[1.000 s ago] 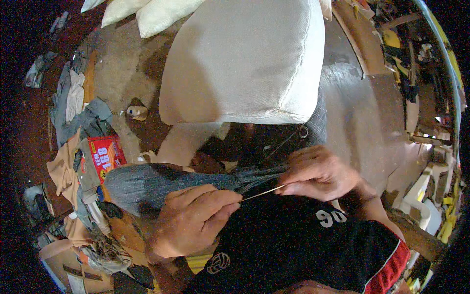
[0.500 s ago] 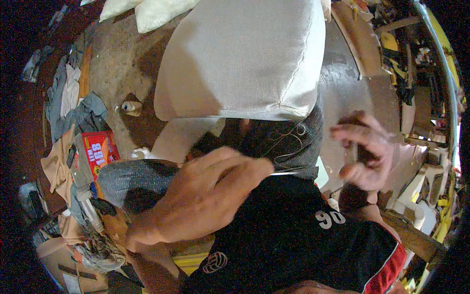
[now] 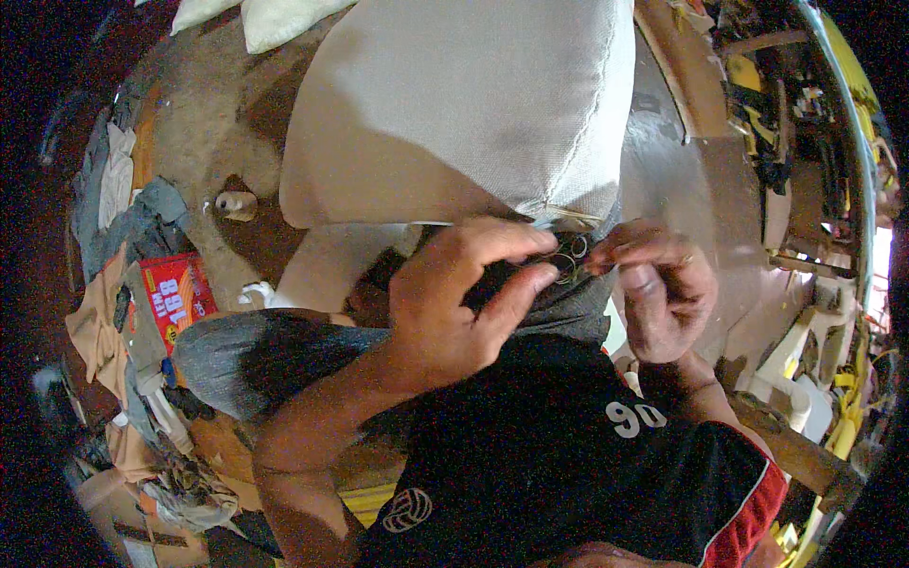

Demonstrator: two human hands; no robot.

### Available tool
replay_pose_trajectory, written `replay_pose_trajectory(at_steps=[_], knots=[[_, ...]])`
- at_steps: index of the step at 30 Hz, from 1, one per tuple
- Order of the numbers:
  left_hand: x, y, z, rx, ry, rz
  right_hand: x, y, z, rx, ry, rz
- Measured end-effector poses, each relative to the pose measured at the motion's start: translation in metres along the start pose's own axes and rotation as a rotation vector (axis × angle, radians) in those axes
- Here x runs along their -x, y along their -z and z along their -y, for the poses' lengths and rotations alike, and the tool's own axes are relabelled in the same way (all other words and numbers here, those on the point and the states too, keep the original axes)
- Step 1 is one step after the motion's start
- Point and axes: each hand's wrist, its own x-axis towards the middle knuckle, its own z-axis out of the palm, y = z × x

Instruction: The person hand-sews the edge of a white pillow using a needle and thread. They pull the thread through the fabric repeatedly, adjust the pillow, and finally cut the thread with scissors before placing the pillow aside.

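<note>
A pale, stuffed fabric cushion (image 3: 445, 104) with a seam fills the upper middle. Just below its lower right corner, thin loops (image 3: 574, 260), perhaps thread or wire, show against dark fabric. My left hand (image 3: 469, 293) is beside them, thumb and forefinger apart. My right hand (image 3: 668, 289) is right of the loops with its fingers curled together; what they hold, if anything, is too small to make out. My grey-trousered leg (image 3: 246, 364) lies behind my left forearm.
Cream pillows (image 3: 284, 19) lie at the top left. On the floor (image 3: 199, 123) is a spool (image 3: 237, 204). Heaped cloth (image 3: 95, 331) and a red printed package (image 3: 175, 293) line the left. Boards (image 3: 696, 66) and pale plastic pieces (image 3: 805, 360) crowd the right side.
Both hands have moved up toward the cushion's lower corner. The light thin strand earlier stretched between them no longer shows that way. My right hand swung out rightward, then back inward.
</note>
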Motion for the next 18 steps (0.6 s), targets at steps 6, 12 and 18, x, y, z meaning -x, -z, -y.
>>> replay_pose_trajectory(at_steps=[6,12,18], knots=[[-0.004,-0.006,0.028,-0.295,-0.283,-0.162,-0.002,-0.013,0.001,-0.253,-0.039,-0.237],[-0.009,-0.006,0.038,-0.419,-0.218,-0.094,-0.008,-0.007,-0.010,-0.066,0.014,-0.217],[-0.009,-0.007,0.046,-0.464,-0.280,-0.061,-0.011,-0.015,-0.006,-0.142,-0.133,-0.296]])
